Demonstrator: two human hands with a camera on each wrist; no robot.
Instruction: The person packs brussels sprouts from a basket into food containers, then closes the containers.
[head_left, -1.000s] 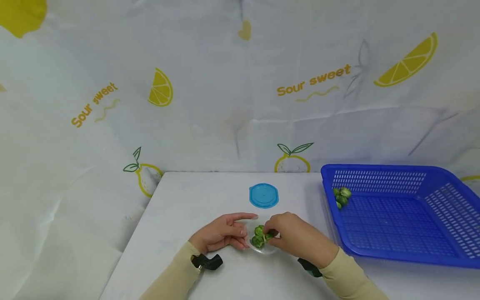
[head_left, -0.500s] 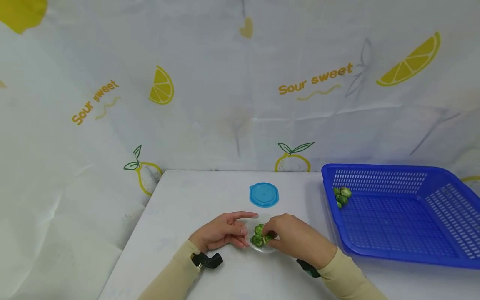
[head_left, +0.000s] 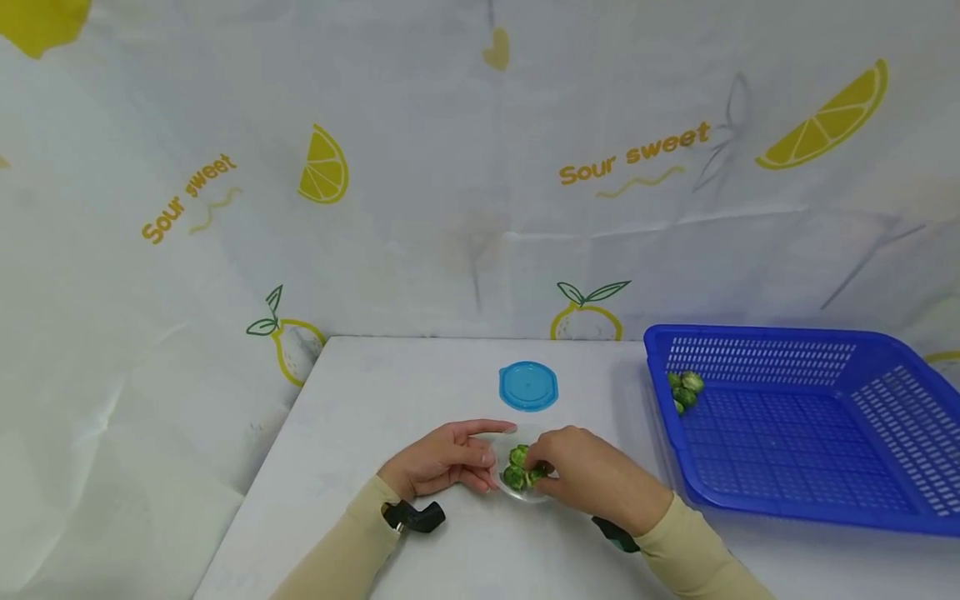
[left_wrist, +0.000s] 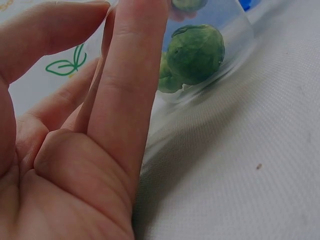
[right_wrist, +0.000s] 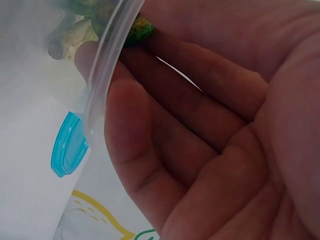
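Note:
A clear plastic bowl (head_left: 517,496) stands on the white table with several Brussels sprouts (head_left: 514,477) inside. My left hand (head_left: 444,458) holds the bowl's left side, thumb and fingers at the rim. The left wrist view shows a round sprout (left_wrist: 196,54) through the clear wall, beyond those fingers. From the right, my right hand (head_left: 600,477) reaches over the rim and pinches a sprout (right_wrist: 139,32) inside the bowl. The fingers partly hide that sprout. In the right wrist view the bowl's rim (right_wrist: 104,75) crosses in front of the fingertips.
Behind the bowl lies a blue lid (head_left: 528,386) flat on the table. To the right stands a large blue basket (head_left: 795,502), with several sprouts (head_left: 687,389) in its far left corner. A lemon-printed sheet (head_left: 420,250) hangs at the table's back edge.
Both hands stay at the bowl in nearly the same pose. The whole head view has shifted slightly upward.

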